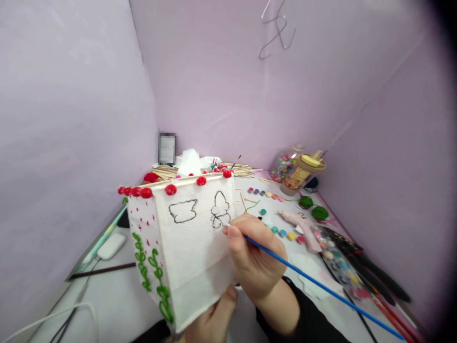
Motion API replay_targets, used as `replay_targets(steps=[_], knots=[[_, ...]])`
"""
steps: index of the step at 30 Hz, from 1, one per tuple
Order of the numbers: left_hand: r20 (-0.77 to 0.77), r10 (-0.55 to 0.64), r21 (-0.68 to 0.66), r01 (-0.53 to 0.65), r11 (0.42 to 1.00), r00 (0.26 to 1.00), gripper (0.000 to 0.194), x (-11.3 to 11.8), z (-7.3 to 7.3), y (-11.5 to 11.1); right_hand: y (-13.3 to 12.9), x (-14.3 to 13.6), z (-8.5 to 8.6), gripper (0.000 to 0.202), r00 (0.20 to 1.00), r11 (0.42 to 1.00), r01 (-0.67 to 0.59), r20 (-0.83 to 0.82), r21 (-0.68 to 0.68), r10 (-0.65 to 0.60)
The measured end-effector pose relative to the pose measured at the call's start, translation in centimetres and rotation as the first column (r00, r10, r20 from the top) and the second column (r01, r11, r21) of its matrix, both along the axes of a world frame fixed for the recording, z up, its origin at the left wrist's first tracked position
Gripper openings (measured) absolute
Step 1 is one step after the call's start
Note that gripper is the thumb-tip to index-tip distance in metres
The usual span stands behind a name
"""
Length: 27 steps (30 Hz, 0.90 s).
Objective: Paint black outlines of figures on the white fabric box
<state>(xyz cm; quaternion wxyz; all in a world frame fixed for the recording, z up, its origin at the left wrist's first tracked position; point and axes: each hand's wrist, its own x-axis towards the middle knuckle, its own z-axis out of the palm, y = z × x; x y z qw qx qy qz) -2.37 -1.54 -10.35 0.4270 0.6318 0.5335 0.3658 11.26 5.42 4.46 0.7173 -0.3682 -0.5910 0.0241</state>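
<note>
White box (194,252), head view: held up over table (114,295), slightly left of centre; two black outlines (183,211) on front panel, red pompoms (171,189) along top. Left hand (214,317) grips lower edge, thumb visible; spread of other fingers cannot be told. Right hand (257,252) closed, fingers pinching blue paintbrush (303,272), tip at butterfly-like outline (220,209). Pink glue gun (302,225) beyond, right.

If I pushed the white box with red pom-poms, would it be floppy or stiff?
The white box probably feels light, since the left hand holds it by its lower edge. Its straight edges suggest a stiff shape, but its cloth-like sides might dent.
</note>
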Motion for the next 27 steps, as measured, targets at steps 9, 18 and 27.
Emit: replay_targets(steps=[9,18,27], knots=[[0.036,-0.038,-0.009,0.038,0.999,0.999,0.05,-0.1,1.2,0.3,0.1,-0.2,0.1,0.016,1.0,1.0,-0.006,0.0,0.004,0.006],[0.045,-0.002,0.001,0.002,1.0,0.999,0.048,-0.1,-0.2,0.0,0.1,-0.2,0.3,0.016,1.0,1.0,0.003,0.01,0.006,-0.003],[0.026,0.008,-0.028,-0.007,1.0,1.0,0.056,-0.1,-0.4,-0.2,0.1,-0.1,0.6,0.016,1.0,1.0,-0.007,0.015,0.001,0.007]])
